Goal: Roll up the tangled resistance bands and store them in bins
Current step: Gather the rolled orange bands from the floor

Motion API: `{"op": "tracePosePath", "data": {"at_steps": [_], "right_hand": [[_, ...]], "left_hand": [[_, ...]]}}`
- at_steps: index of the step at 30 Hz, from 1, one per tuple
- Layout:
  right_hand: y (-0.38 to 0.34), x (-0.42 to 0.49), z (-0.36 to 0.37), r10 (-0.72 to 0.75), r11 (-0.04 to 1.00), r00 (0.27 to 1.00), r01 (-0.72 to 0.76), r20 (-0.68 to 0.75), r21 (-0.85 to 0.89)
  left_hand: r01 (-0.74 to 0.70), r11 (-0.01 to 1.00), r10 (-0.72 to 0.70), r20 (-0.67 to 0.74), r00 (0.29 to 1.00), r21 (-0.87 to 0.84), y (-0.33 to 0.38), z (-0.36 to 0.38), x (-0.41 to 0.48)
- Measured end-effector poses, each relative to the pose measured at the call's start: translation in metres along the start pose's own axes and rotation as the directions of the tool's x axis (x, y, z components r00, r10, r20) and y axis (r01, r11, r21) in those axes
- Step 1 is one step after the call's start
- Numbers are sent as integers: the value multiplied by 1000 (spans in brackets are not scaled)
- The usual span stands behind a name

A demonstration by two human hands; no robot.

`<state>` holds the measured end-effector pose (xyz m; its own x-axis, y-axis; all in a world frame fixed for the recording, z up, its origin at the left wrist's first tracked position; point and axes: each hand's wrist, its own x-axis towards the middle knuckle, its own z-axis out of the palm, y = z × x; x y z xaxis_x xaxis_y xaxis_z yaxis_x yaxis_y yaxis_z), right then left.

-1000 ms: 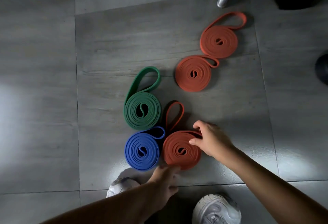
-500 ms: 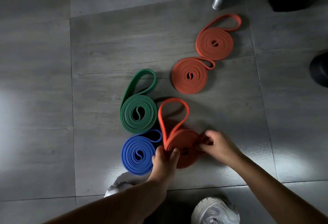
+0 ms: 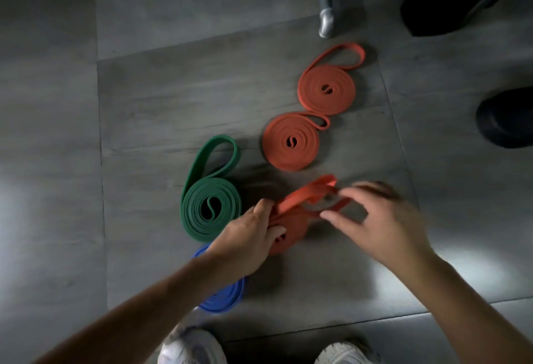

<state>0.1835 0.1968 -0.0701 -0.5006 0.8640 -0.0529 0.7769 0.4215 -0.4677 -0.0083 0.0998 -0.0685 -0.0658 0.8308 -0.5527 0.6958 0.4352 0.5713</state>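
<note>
Part-rolled orange band (image 3: 288,229) in hand above the floor (image 3: 144,109), just beside the green coil (image 3: 210,210)
We see the left hand (image 3: 248,239) pinching the coil at its rim, thumb on its face; the right hand (image 3: 383,228) is blurred at the loose tail (image 3: 311,190), and we cannot tell whether it grasps it. We judge the band light, soft and springy, apt to unwind: clamp the coil across both faces and keep the tail taut

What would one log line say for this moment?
left hand grips orange coil | right hand at its loose loop, grip blurred | green roll lies beside
</note>
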Motion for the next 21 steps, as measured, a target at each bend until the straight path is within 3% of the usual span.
{"op": "tracePosePath", "data": {"at_steps": [2,4,6,9,11,13,15,17,18,21], "right_hand": [[-4,15,5,-255,965,965,258,56,-47],[-7,30,11,-391,915,912,400,126,-60],[-9,42,4,-429,901,900,433,74,-43],[-14,46,-10,-381,920,917,389,-117,56],[-19,47,-6,-451,890,891,454,-55,48],[-19,46,11,-511,856,849,516,132,-3],[-14,48,22,-388,922,892,375,233,100],[-5,52,25,-169,948,942,75,289,310],[2,54,27,-90,919,947,-40,308,392],[11,63,37,37,802,953,-208,301,560]], "left_hand": [[-48,993,40,80,996,103,6,-11,6],[-131,964,103,131,986,233,13,-17,12],[-210,900,164,149,975,381,16,-23,18],[-264,796,211,159,964,545,17,-31,29],[-274,787,206,183,961,553,21,-38,36],[-305,785,258,163,952,539,28,-46,40],[-269,861,245,112,963,431,33,-56,44],[-144,967,128,91,988,209,36,-67,52],[-108,986,98,88,991,126,36,-70,58],[-42,997,44,31,999,-65,30,-67,84]]}}
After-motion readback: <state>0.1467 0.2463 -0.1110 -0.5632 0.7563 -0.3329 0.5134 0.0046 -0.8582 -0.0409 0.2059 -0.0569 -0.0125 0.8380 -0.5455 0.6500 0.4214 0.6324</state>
